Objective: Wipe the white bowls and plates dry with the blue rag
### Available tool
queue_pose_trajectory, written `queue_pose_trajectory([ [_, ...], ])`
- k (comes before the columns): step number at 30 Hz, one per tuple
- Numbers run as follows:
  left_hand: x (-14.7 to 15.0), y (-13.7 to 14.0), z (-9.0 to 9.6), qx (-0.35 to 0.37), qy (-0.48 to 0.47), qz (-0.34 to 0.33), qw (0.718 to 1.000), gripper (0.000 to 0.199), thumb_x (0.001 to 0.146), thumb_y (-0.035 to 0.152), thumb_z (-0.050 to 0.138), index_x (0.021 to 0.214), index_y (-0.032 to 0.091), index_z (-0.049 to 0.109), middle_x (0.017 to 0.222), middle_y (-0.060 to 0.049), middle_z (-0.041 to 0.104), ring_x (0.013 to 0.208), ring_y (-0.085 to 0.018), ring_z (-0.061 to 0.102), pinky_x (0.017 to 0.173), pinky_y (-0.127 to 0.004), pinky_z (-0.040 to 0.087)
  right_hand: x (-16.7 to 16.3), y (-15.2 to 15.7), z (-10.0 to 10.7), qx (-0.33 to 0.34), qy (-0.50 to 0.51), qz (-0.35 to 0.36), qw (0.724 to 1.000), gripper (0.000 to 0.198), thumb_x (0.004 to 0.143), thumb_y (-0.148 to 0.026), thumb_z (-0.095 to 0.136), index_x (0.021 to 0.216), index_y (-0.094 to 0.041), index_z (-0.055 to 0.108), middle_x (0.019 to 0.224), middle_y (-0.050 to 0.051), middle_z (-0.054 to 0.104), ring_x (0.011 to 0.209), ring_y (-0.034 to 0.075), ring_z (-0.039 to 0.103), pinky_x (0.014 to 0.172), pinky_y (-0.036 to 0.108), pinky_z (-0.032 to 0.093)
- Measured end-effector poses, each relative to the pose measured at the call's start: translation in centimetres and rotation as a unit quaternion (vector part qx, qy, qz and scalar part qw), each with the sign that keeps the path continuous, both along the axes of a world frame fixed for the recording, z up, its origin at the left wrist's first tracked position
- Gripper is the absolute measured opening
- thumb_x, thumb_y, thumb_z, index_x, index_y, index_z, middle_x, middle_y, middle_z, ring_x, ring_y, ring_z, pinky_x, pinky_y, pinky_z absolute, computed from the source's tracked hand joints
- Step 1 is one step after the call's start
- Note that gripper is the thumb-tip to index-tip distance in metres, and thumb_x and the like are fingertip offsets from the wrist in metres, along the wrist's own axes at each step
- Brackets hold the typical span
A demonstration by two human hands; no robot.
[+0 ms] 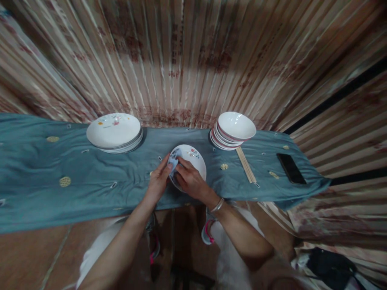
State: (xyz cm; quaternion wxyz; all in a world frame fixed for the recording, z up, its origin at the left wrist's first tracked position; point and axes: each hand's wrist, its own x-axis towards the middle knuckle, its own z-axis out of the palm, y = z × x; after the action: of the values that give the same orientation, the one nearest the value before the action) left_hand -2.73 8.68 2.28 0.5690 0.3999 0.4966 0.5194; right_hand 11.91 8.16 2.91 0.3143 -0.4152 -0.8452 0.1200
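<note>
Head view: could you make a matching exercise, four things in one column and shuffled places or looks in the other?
1. Single dish
2. Plate stack
3. Bowl stack
4. Phone

A. White inside, reddish bands outside
B. Black, near the tablecloth's right end
C. Left hand at its left edge, right hand over it
D. Far left, flower pattern on top

Pairs: 1-C, 2-D, 3-A, 4-B

Dim; slightly soft; stretched edges
</note>
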Motion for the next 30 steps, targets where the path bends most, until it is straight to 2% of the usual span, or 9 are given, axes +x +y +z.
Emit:
queue_pose_trajectory([
  [3,-0.1,0.1,-0.3,0.028,0.020,-0.008,0.999,0.071,0.071,0.054,0.071,0.132,0.019,0.060,0.140,-0.008,0.056,0.126,-0.029,0.052,0.102,-0.037,0.045,-0.3,1.1,-0.3,0.011,-0.019,-0.047,0.999,0.034,0.095,-0.018,0.042,0.124,-0.009,0.057,0.143,0.021,0.046,0.132,0.027,0.046,0.112,0.045,0.039],
  [6,-0.1,0.0,-0.4,0.033,0.024,-0.017,0.999,0.072,0.072,0.054,0.070,0.134,0.019,0.057,0.138,-0.009,0.058,0.123,-0.029,0.055,0.103,-0.040,0.045,-0.2,2.2,-0.7,0.023,-0.048,-0.092,0.994,0.036,0.095,-0.016,0.041,0.126,-0.007,0.057,0.143,0.022,0.046,0.134,0.027,0.044,0.114,0.045,0.037],
  [10,-0.1,-0.2,-0.2,0.019,0.023,-0.015,0.999,0.078,0.071,0.056,0.070,0.136,0.017,0.055,0.130,-0.010,0.064,0.110,-0.028,0.063,0.093,-0.039,0.051,0.7,3.1,-0.8,0.020,-0.089,-0.127,0.988,0.041,0.094,-0.010,0.040,0.132,-0.008,0.054,0.146,0.021,0.044,0.136,0.027,0.042,0.114,0.045,0.036],
  [13,-0.1,-0.4,0.0,0.017,0.026,0.005,0.999,0.076,0.068,0.054,0.072,0.133,0.017,0.059,0.127,-0.010,0.065,0.104,-0.026,0.064,0.084,-0.034,0.055,1.8,2.8,-0.5,-0.017,-0.134,-0.142,0.981,0.044,0.091,-0.007,0.042,0.134,-0.008,0.052,0.147,0.022,0.043,0.134,0.029,0.045,0.112,0.045,0.039],
  [16,-0.1,-0.4,0.1,-0.004,0.022,0.014,1.000,0.079,0.065,0.054,0.074,0.132,0.017,0.059,0.113,-0.009,0.071,0.090,-0.023,0.066,0.069,-0.030,0.056,2.6,2.1,-0.3,-0.051,-0.167,-0.158,0.972,0.045,0.089,-0.006,0.043,0.133,-0.006,0.052,0.146,0.024,0.043,0.131,0.030,0.048,0.109,0.045,0.042],
  [20,0.0,-0.2,0.2,-0.029,0.008,0.020,0.999,0.085,0.059,0.055,0.078,0.132,0.016,0.060,0.099,-0.008,0.074,0.079,-0.022,0.066,0.059,-0.027,0.054,3.5,0.9,-0.8,-0.053,-0.199,-0.171,0.963,0.043,0.090,-0.004,0.039,0.130,-0.008,0.054,0.142,0.023,0.049,0.127,0.027,0.052,0.105,0.043,0.046],
  [26,0.1,-0.2,0.3,-0.027,-0.017,0.024,0.999,0.080,0.060,0.055,0.077,0.131,0.021,0.061,0.125,-0.010,0.066,0.089,-0.022,0.065,0.061,-0.026,0.055,4.7,-1.0,-1.0,-0.092,-0.226,-0.142,0.959,0.043,0.089,-0.006,0.041,0.130,-0.009,0.054,0.134,0.022,0.056,0.121,0.026,0.057,0.103,0.041,0.048],
  [30,0.1,-0.2,0.4,-0.036,-0.030,0.021,0.999,0.081,0.060,0.054,0.078,0.132,0.022,0.060,0.126,-0.011,0.066,0.087,-0.022,0.066,0.062,-0.026,0.055,5.1,-2.2,-0.1,-0.122,-0.214,-0.110,0.963,0.044,0.088,-0.008,0.045,0.131,-0.005,0.054,0.133,0.023,0.057,0.122,0.028,0.057,0.103,0.041,0.048],
])
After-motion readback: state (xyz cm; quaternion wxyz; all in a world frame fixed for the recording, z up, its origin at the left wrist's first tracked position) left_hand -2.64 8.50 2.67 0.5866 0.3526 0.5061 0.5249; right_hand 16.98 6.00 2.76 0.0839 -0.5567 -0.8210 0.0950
